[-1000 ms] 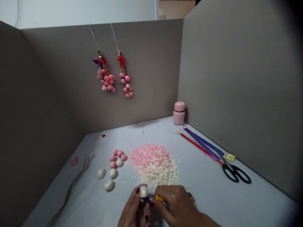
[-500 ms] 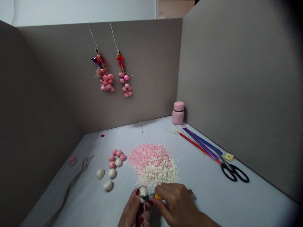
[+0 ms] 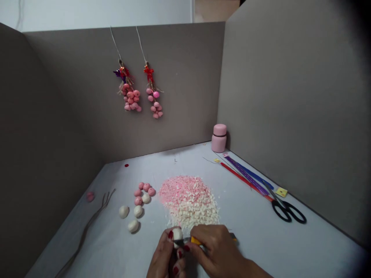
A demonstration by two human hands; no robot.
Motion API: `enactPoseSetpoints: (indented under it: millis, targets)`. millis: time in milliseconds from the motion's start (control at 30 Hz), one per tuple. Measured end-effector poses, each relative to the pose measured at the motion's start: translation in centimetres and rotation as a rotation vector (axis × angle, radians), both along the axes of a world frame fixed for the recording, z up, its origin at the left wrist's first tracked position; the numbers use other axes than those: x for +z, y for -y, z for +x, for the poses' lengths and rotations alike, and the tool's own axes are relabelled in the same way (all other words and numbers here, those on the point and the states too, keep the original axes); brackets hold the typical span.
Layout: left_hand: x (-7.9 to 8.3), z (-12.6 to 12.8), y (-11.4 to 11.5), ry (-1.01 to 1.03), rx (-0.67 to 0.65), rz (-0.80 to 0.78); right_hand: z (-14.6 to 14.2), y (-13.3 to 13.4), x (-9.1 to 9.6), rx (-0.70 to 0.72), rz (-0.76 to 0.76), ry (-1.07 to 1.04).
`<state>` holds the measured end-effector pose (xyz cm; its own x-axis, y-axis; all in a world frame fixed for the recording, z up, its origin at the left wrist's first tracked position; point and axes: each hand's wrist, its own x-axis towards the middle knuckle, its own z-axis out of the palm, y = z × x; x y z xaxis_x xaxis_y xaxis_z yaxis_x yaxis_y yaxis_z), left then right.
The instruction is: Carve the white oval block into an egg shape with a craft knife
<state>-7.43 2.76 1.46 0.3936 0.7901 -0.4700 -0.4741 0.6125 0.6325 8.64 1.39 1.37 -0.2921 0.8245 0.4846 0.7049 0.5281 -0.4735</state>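
Note:
At the bottom middle, my left hand (image 3: 165,258) pinches a small white ball (image 3: 177,233) between its fingertips. My right hand (image 3: 216,250) is closed round a yellow-handled knife (image 3: 194,241), whose blade lies against the ball. Just beyond both hands lies a heap of pink and white shavings (image 3: 189,201). To the left of the heap sit several pink balls (image 3: 143,190) and three white balls (image 3: 132,217).
Black scissors (image 3: 286,211), red, purple and blue sticks (image 3: 246,178) and a pink jar (image 3: 219,138) lie along the right wall. Thin brown stems (image 3: 87,228) lie at the left. Two pink ball bunches (image 3: 140,92) hang on the grey back panel.
My left fingers have turned the white ball slightly and moved up a little; the knife stays against it. Everything else lies where it was.

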Motion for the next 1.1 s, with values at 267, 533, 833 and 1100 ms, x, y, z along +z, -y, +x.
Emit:
enactPoseSetpoints:
  millis: [267, 533, 833, 1100]
  targets:
    - [0.2, 0.1, 0.2, -0.062, 0.047, 0.014, -0.1, 0.0, -0.3, -0.032, 0.018, 0.039]
    - [0.6, 0.4, 0.2, -0.081, -0.012, 0.047, 1.2, -1.1, 0.2, -0.234, -0.163, -0.067]
    - [0.3, 0.5, 0.1, -0.085, 0.051, 0.084, -0.1, 0.3, 0.4, 0.005, -0.093, -0.056]
    - [0.4, 0.4, 0.5, -0.037, -0.027, 0.082, 0.9, -0.8, 0.1, -0.184, -0.156, -0.062]
